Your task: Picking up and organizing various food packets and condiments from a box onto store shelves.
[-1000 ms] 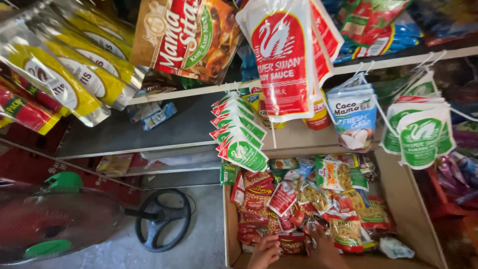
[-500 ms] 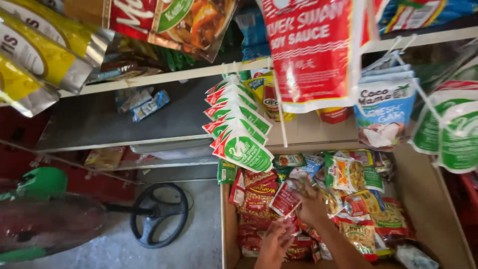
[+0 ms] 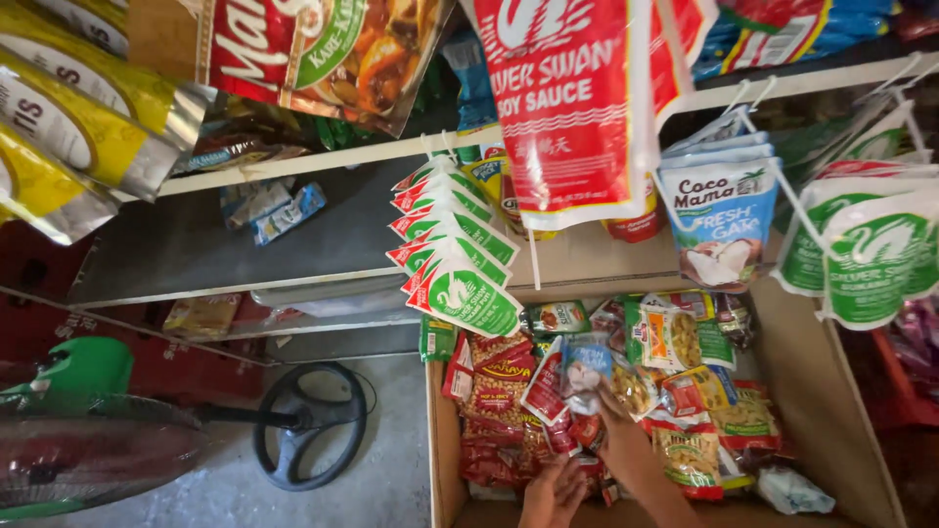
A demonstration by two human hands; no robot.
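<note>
the right hand (image 3: 626, 445) reaches up into the open brown cardboard box (image 3: 812, 391) with its fingers closed lightly around a small white and pale blue foil sachet (image 3: 585, 370), lifting it just above the heap. the left hand (image 3: 554, 492) sits lower, near the front edge of the box, fingers curled over small red packets (image 3: 567, 435); whether it actually grips one cannot be told.

the sachet lies near the middle of the box, among loose snack packs. to its left are dark red peanut packets (image 3: 494, 401), stacked along the box's left wall. to its right lie yellow and green snack packs (image 3: 685, 337) and more yellow packs (image 3: 690, 455) toward the front. a crumpled clear plastic bag (image 3: 792, 489) rests in the right front corner.

above the box hang a fanned strip of green, white and red sachets (image 3: 455, 264), a large red and white sauce pouch (image 3: 567, 108), and a blue and white coconut pouch (image 3: 722, 220). left of the box, on the grey concrete floor (image 3: 391, 460), stands a green electric fan (image 3: 88, 430) with a black round base (image 3: 311, 425).
</note>
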